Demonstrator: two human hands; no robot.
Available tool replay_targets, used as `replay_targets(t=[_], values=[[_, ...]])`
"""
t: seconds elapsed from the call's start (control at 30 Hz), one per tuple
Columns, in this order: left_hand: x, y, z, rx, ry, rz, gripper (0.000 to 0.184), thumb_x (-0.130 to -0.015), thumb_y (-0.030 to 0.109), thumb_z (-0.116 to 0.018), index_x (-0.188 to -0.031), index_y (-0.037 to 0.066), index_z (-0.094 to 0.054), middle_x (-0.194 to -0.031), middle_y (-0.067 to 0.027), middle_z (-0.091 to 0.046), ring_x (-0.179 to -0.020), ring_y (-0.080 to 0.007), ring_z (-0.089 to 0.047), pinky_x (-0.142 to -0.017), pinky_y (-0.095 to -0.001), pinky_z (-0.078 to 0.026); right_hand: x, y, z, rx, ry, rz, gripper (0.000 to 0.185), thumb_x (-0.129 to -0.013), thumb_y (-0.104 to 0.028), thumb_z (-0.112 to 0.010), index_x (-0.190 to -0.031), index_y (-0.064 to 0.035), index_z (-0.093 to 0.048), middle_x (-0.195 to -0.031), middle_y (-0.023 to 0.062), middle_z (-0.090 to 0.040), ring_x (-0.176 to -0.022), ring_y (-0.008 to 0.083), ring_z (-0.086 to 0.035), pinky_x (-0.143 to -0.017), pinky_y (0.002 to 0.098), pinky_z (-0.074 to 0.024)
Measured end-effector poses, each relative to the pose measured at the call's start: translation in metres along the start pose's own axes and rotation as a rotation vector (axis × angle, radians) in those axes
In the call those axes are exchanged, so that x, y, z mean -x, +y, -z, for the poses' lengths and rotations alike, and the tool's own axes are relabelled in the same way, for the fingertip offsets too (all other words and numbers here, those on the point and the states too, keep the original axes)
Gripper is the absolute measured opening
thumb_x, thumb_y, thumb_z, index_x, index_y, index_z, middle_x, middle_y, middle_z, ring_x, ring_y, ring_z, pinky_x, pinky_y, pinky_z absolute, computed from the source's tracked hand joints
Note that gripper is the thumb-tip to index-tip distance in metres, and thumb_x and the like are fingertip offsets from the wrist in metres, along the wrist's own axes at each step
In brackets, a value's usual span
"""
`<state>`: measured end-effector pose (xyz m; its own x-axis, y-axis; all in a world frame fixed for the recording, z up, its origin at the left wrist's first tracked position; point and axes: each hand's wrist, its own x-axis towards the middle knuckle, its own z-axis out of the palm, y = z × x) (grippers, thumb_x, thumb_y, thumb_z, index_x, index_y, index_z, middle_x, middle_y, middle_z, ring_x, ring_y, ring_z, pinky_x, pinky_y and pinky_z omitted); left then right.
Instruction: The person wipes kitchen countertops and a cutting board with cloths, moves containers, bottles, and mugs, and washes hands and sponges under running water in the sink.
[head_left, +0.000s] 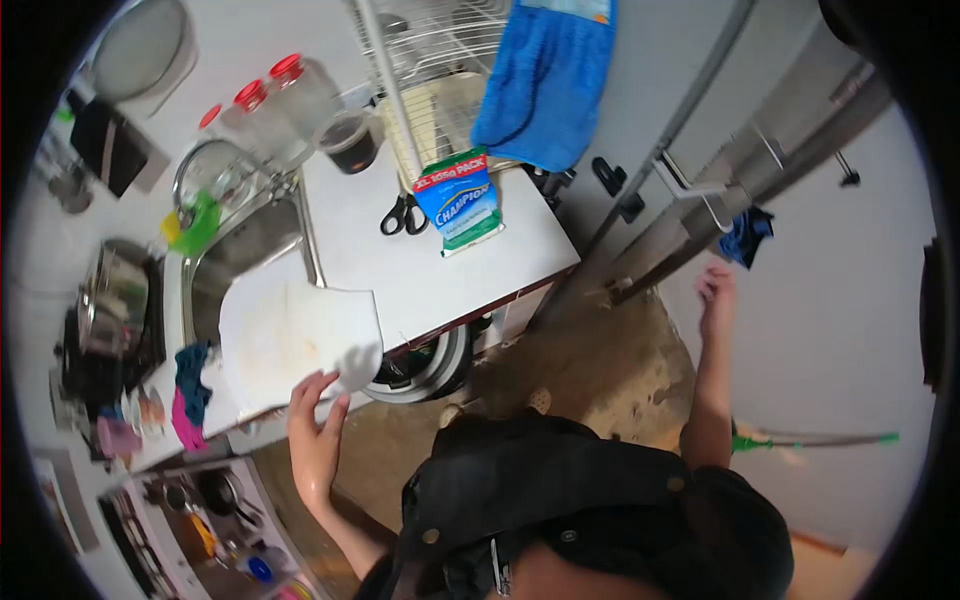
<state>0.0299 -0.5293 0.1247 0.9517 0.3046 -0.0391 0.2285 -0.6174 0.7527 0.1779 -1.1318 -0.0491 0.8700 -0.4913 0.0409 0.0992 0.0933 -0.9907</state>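
The two hands are both free of any load: the left hand (316,428) is spread, its fingertips overlapping the near edge of one white board (285,330), though contact cannot be told; the right hand (716,290) is raised with fingers loosely bent, just below one dark blue cloth (748,238) hanging by the wall. The board lies flat, partly over the sink (310,245) and partly on the white surface (350,228).

Below the surface's edge stands one round grey-rimmed tub (458,365), with dark contents that cannot be identified. At the lower left, one pale shelf unit (256,492) holds at least two pans (220,490) and one blue round item (260,568).

On the surface, one Champion packet (460,205) in green, red and blue lies beside one pair of black-handled scissors (403,216). Farther back, one transparent container (350,145) holds a dark substance; near it stand three clear jars (268,128) with red lids, their contents indistinct. One wire rack (440,50) carries a pale tray (455,105), and one blue towel (550,85) hangs at its side.
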Motion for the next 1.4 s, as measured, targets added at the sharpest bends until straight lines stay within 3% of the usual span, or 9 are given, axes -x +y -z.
replay_targets(t=[0.3,0.5,0.57,0.67,0.77,0.9,1.07,1.3,1.4], values=[[-0.052,0.111,-0.043,0.487,-0.33,-0.394,0.043,-0.081,0.009,-0.066,-0.123,0.006,-0.054,-0.123,-0.0112,-0.053,-0.112,-0.0224,-0.052,-0.096,-0.0354,-0.04,0.006,-0.079,-0.137,-0.473,0.229,0.379,0.039,-0.093,-0.022,-0.051,-0.126,-0.0026,-0.044,-0.121,0.0082,-0.05,-0.109,0.0194,-0.048,-0.097,0.033,-0.0363],[-0.168,0.206,-0.129,0.602,0.025,-0.61,0.073,-0.077,0.015,-0.071,-0.139,0.009,-0.033,-0.12,-0.0189,-0.049,-0.111,-0.0261,-0.05,-0.094,-0.0376,-0.042,0.083,-0.112,-0.161,-0.039,0.404,0.518,0.043,-0.087,-0.002,-0.048,-0.129,-0.0029,-0.041,-0.133,0.0136,-0.036,-0.119,0.0256,-0.04,-0.099,0.0383,-0.0335],[-0.221,0.22,-0.174,0.44,0.459,-0.801,0.065,-0.075,0.017,-0.072,-0.133,0.008,-0.044,-0.104,-0.0138,-0.055,-0.101,-0.0296,-0.052,-0.089,-0.0404,-0.042,0.1,-0.108,-0.164,0.065,0.213,0.682,0.041,-0.085,0.001,-0.048,-0.125,-0.0025,-0.046,-0.128,0.015,-0.041,-0.117,0.027,-0.042,-0.099,0.0393,-0.0342],[-0.237,0.237,-0.174,0.177,0.242,-0.656,0.041,-0.073,0.015,-0.073,-0.11,0.004,-0.059,-0.088,-0.0102,-0.055,-0.094,-0.0273,-0.048,-0.074,-0.0376,-0.044,0.123,-0.129,-0.165,0.369,0.025,0.935,0.035,-0.082,0.004,-0.049,-0.116,-0.0018,-0.054,-0.119,0.0167,-0.049,-0.111,0.0292,-0.047,-0.096,0.0397,-0.0366],[-0.173,0.251,-0.138,0.013,0.446,-1.057,0.023,-0.072,0.014,-0.072,-0.092,0.003,-0.063,-0.079,-0.0091,-0.055,-0.086,-0.0245,-0.049,-0.068,-0.0336,-0.041,0.12,-0.169,-0.177,0.49,-0.027,1.096,0.028,-0.081,0.005,-0.05,-0.107,-0.0016,-0.06,-0.111,0.0171,-0.054,-0.105,0.0309,-0.051,-0.092,0.0391,-0.0398],[-0.174,0.25,-0.128,0.879,-0.166,-0.994,0.02,-0.075,0.02,-0.069,-0.088,0.005,-0.067,-0.082,-0.0079,-0.057,-0.083,-0.0233,-0.051,-0.081,-0.0388,-0.04,0.09,-0.195,-0.221,0.417,-0.132,1.237,0.025,-0.081,0.004,-0.051,-0.103,-0.0016,-0.061,-0.11,0.0173,-0.055,-0.102,0.0313,-0.053,-0.088,0.0374,-0.0427],[-0.228,0.241,-0.167,-0.066,0.765,-0.73,0.045,-0.075,0.028,-0.072,-0.115,0.012,-0.06,-0.106,-0.0117,-0.051,-0.1,-0.0323,-0.046,-0.085,-0.0444,-0.038,0.083,-0.2,-0.274,0.226,-0.359,1.045,0.027,-0.079,0.003,-0.052,-0.104,-0.0022,-0.06,-0.11,0.0166,-0.053,-0.101,0.031,-0.054,-0.087,0.0366,-0.0435],[-0.225,0.247,-0.143,-0.052,0.427,-0.983,0.024,-0.069,0.029,-0.074,-0.085,0.012,-0.07,-0.107,-0.0088,-0.055,-0.102,-0.0311,-0.047,-0.088,-0.043,-0.036,0.073,-0.175,-0.282,0.158,-0.391,0.94,0.025,-0.083,-0.002,-0.052,-0.108,-0.001,-0.057,-0.112,0.0148,-0.052,-0.1,0.0241,-0.053,-0.085,0.0331,-0.045],[-0.191,0.256,-0.114,0.492,-0.407,-1.067,0.022,-0.073,0.023,-0.066,-0.083,0.004,-0.068,-0.118,-0.0106,-0.054,-0.108,-0.0257,-0.049,-0.097,-0.0342,-0.033,0.064,-0.178,-0.278,-0.06,-0.345,0.857,0.027,-0.089,-0.008,-0.05,-0.115,-0.0013,-0.052,-0.115,0.0126,-0.05,-0.102,0.0188,-0.052,-0.085,0.0315,-0.0452]])
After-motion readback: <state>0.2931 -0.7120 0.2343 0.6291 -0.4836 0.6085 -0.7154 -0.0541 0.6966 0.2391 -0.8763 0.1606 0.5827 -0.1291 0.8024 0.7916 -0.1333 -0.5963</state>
